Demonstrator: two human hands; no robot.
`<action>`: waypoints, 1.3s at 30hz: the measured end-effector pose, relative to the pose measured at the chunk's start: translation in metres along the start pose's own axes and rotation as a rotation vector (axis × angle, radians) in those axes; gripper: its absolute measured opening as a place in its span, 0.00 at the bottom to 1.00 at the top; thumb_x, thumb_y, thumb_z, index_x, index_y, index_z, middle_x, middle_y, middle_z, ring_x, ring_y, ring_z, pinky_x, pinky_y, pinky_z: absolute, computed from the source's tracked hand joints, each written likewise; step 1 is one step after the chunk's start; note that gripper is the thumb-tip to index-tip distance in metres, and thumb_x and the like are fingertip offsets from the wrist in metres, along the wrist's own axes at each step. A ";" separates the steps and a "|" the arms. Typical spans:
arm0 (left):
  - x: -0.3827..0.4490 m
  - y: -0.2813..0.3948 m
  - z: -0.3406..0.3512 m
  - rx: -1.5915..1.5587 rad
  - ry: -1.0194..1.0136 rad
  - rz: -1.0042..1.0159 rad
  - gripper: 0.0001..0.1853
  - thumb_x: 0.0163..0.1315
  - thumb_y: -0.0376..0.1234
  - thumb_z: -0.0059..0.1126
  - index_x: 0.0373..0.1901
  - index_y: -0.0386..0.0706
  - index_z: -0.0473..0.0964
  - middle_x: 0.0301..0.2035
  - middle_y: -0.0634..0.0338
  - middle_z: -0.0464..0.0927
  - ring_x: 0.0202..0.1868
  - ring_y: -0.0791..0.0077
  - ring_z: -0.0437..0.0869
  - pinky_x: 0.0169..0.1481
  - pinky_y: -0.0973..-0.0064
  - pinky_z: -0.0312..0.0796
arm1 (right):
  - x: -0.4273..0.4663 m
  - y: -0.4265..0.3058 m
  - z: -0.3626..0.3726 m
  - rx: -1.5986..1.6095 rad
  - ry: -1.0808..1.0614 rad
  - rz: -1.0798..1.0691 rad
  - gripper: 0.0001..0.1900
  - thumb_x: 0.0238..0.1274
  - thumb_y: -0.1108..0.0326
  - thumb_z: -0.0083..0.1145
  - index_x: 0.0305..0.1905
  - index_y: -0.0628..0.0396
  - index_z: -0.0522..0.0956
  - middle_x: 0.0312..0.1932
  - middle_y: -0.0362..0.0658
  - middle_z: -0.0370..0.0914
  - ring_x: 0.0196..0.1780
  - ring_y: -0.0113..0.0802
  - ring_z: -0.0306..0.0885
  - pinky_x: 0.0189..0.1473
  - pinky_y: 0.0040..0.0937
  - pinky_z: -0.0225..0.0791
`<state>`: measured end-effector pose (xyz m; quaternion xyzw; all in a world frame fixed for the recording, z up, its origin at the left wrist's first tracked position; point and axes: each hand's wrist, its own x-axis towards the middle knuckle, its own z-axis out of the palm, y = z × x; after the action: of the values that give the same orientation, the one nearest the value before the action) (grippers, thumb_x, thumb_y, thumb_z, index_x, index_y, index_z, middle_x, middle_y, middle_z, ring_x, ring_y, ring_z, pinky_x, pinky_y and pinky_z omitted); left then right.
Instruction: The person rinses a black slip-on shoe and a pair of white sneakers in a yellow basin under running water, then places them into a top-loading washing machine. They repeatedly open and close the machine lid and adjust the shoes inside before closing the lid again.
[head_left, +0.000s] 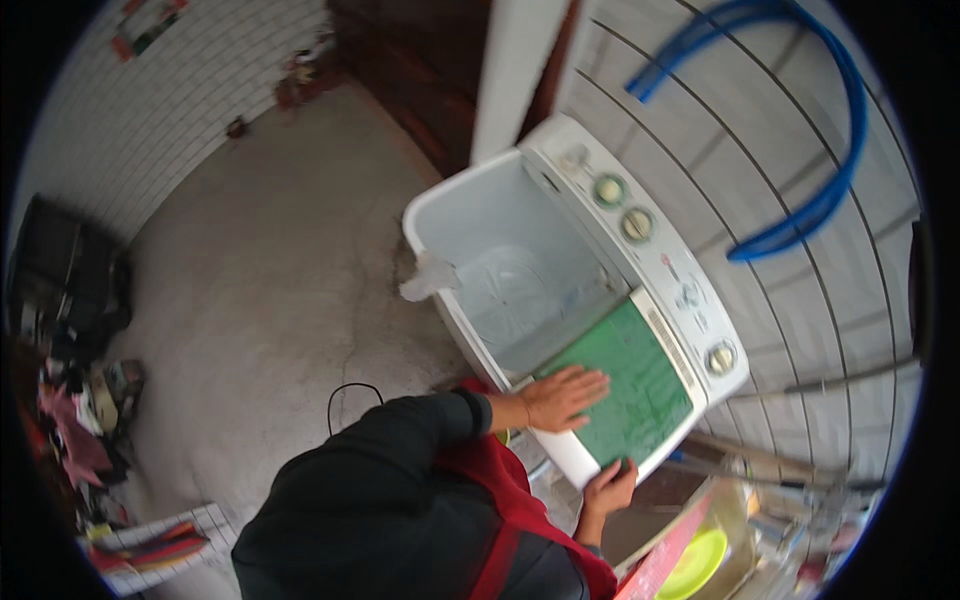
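A white twin-tub washing machine (487, 371) stands before me against the tiled wall. My left hand (566, 397) lies palm down on its green lid (637, 397), near the lid's left edge, with the fingers spread a little. At the near corner of the machine, my right hand (611, 487) curls around the edge beside the lid. The wash tub (517, 274) is uncovered, and its round base shows inside. A pale, crumpled piece of cloth or plastic (429, 279) hangs over the tub's left rim. Several knobs (637, 225) line the control panel (679, 289).
A blue hose (855, 142) hangs on the wall above. To the lower right, a yellow-green basin (697, 566) sits by a pink board (664, 559). Clothes (71, 435) are piled at far left, below a black case (49, 262). A dark cable (356, 386) loops over the concrete floor (270, 262).
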<state>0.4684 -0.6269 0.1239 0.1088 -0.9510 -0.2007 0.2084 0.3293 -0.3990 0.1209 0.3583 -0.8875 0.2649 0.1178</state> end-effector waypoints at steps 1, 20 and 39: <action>-0.001 0.000 0.002 -0.010 0.029 0.013 0.37 0.69 0.48 0.52 0.75 0.38 0.61 0.75 0.47 0.59 0.78 0.57 0.57 0.79 0.53 0.49 | -0.001 0.000 -0.001 0.006 0.015 -0.024 0.15 0.68 0.63 0.58 0.51 0.63 0.79 0.40 0.57 0.83 0.39 0.56 0.82 0.41 0.47 0.75; -0.004 -0.001 0.004 -0.070 0.027 0.007 0.34 0.69 0.44 0.54 0.73 0.36 0.63 0.75 0.51 0.60 0.75 0.58 0.62 0.77 0.57 0.57 | -0.005 0.003 -0.002 0.055 0.008 0.063 0.16 0.75 0.56 0.54 0.52 0.58 0.78 0.35 0.53 0.80 0.32 0.51 0.79 0.32 0.44 0.70; 0.006 0.002 -0.013 -0.064 0.062 0.002 0.30 0.62 0.43 0.60 0.66 0.40 0.73 0.64 0.51 0.75 0.66 0.56 0.75 0.68 0.54 0.66 | -0.009 0.007 0.000 0.068 0.039 -0.003 0.13 0.59 0.66 0.63 0.47 0.59 0.81 0.34 0.51 0.82 0.34 0.50 0.81 0.36 0.43 0.74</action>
<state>0.4689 -0.6317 0.1375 0.1074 -0.9373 -0.2273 0.2413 0.3309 -0.3892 0.1143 0.3580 -0.8749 0.3019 0.1231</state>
